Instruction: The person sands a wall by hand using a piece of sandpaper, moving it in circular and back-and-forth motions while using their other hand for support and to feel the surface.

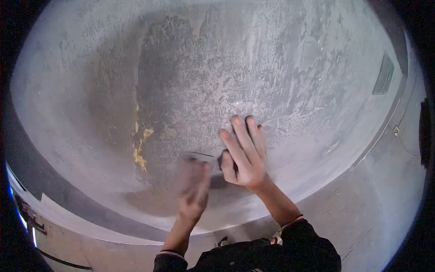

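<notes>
My left hand [195,183] is smeared by motion against a worn grey wall [267,68]. A thin grey edge with a dark line shows at its fingertips, so it seems to press a flat piece whose kind I cannot make out. Just to its right, my right hand [244,158] lies flat on the wall, fingers stretched and slightly spread, with whitish dust on them. Dark shadow falls on the surface beside and below both hands.
Yellowish patches [140,152] mark the wall left of my hands. A vent grille [384,75] is set in the wall at the far right. The concrete floor [326,211] runs below, and a small yellow sign [396,130] shows on the right.
</notes>
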The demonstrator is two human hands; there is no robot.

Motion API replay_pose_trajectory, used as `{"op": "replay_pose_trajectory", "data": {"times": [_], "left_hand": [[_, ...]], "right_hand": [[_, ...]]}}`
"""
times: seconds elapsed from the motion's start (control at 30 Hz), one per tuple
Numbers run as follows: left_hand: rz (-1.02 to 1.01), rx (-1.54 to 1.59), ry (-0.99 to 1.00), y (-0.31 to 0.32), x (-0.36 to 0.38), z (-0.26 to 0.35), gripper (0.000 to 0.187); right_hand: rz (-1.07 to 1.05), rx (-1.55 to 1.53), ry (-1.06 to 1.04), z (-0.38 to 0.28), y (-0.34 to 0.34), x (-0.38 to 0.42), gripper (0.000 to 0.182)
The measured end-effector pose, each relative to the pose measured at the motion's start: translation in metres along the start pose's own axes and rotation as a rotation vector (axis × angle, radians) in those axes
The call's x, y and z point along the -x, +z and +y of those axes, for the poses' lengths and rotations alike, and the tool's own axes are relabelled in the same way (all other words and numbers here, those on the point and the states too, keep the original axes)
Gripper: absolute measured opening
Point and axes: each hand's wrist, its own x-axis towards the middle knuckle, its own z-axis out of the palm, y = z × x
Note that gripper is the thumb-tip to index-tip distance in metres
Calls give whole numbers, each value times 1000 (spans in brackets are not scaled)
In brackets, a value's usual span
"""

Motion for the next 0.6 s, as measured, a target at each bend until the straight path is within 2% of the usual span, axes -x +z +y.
{"op": "replay_pose_trajectory", "data": {"times": [0.07, 0.13, 0.17, 0.23, 0.3, 0.37, 0.43, 0.47, 0.5, 0.57, 0.6], "left_hand": [[-376, 65, 343, -2, -14, 1, 46], [122, -399, 124, -11, -49, 13, 42], [254, -541, 321, -23, -69, 35, 44], [339, -374, -36, -17, -68, 48, 49], [12, -650, 269, 3, -20, -1, 46], [-305, -589, 665, 16, -11, 38, 42], [-101, -349, 625, 16, -24, 21, 38], [49, 126, 280, 12, -37, 30, 37], [53, 122, 281, 9, -51, 41, 37], [218, -189, 58, 2, -71, 60, 37], [140, 522, 93, 16, -56, 44, 44]], "right_hand": [[-33, 1, -19, -5, 1, -4, 40], [-10, -19, -47, 1, 4, 0, 39], [18, -48, -72, 4, 6, 2, 38], [32, -64, -63, 3, 6, -3, 37], [38, -96, -46, 0, 5, -2, 36], [58, -183, -26, 2, 2, -1, 35], [76, -182, -45, 7, 4, 7, 35], [91, -184, -25, 6, 4, 5, 35], [107, -186, -4, 7, 5, 6, 35], [122, -212, 24, 6, 8, 5, 35], [122, -165, 61, 4, 7, 4, 35]]}}
